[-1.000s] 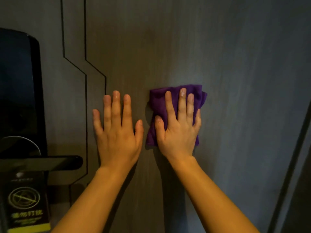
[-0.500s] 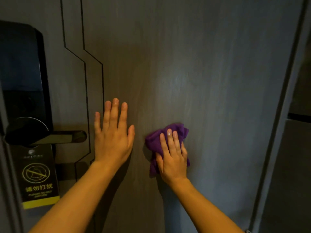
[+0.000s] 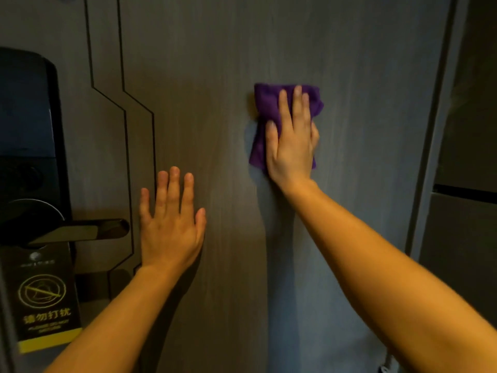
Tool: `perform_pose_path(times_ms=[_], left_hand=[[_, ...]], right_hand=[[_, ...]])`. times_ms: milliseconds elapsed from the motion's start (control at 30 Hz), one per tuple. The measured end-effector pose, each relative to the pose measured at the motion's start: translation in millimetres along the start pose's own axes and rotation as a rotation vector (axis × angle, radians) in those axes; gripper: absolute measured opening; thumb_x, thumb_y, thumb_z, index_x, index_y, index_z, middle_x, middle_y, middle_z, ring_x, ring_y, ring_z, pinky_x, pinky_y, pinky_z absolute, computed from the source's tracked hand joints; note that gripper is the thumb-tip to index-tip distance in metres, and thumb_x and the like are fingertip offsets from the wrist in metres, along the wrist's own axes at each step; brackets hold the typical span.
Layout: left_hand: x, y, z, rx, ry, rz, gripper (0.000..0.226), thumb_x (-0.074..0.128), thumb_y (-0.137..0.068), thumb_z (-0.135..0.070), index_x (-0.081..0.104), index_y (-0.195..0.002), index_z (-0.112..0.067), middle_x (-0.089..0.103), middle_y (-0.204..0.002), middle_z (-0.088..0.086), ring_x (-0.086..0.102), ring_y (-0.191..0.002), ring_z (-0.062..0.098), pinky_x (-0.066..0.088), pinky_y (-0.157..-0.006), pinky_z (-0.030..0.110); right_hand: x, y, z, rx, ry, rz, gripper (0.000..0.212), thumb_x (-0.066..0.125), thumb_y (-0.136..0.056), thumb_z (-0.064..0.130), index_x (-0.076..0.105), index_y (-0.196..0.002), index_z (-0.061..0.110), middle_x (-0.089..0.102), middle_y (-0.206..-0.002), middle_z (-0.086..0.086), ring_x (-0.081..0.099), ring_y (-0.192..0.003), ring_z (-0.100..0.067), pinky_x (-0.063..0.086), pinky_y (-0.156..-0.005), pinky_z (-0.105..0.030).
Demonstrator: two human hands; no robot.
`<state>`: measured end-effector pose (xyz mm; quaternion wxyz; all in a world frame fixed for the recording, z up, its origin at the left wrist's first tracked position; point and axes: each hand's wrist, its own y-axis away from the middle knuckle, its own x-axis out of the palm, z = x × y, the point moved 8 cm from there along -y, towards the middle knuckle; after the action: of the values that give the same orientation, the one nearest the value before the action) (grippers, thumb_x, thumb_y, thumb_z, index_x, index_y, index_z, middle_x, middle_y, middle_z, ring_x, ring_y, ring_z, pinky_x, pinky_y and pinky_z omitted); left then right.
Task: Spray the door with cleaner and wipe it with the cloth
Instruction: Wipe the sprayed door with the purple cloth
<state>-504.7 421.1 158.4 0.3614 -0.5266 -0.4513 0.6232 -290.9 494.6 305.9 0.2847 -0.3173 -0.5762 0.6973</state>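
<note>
cloth (image 3: 265,109): purple, at 1 o'clock in my view, flat on the door (image 3: 215,76); soft, light and quick to bunch, so I'd press its middle.
right hand (image 3: 291,146): straight fingers pressing the cloth.
left hand (image 3: 169,227): 7 o'clock, flat on bare door, holding nothing.
door: matte grey woodgrain, thin black grooves.

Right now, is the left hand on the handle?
No, the left hand lies flat on the door, just right of the handle and not touching it.

Cloth (image 3: 265,109) middle under right hand (image 3: 291,149)
</note>
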Motion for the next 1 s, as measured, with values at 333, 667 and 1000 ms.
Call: perform_pose_path(times_ms=[333, 667, 1000], left_hand=[[5, 3, -1, 0.018, -0.052, -0.018, 0.073, 0.03, -0.102, -0.043, 0.001, -0.161, -0.011, -0.005, -0.169, 0.017, -0.005, -0.156, 0.033, -0.003, -0.124, 0.056], [-2, 3, -3, 0.014, 0.006, 0.081, 0.077, 0.041, -0.1, -0.04, 0.002, -0.161, -0.012, -0.002, -0.169, 0.018, -0.006, -0.156, 0.033, -0.004, -0.124, 0.057], [-46, 22, -46, -0.223, 0.678, 0.331, 0.051, 0.046, -0.098, -0.03, 0.05, -0.139, 0.001, 0.05, -0.142, 0.023, 0.046, -0.134, 0.036, 0.034, -0.113, 0.042]], right_hand=[[30, 71, -16, 0.082, 0.157, 0.085, 0.073, 0.042, -0.096, 0.061, 0.018, -0.16, 0.036, 0.007, -0.171, -0.006, 0.002, -0.158, -0.024, 0.015, -0.122, -0.054], [47, 214, -43, 0.078, 0.006, 0.275, 0.066, 0.045, -0.096, 0.035, 0.025, -0.158, 0.022, 0.015, -0.168, -0.007, 0.012, -0.156, -0.026, 0.036, -0.103, -0.046], [-15, 219, -28, 0.217, -0.095, 0.612, 0.056, 0.042, -0.101, 0.033, 0.038, -0.154, 0.014, 0.03, -0.164, -0.011, 0.024, -0.153, -0.025, 0.035, -0.108, -0.04]])
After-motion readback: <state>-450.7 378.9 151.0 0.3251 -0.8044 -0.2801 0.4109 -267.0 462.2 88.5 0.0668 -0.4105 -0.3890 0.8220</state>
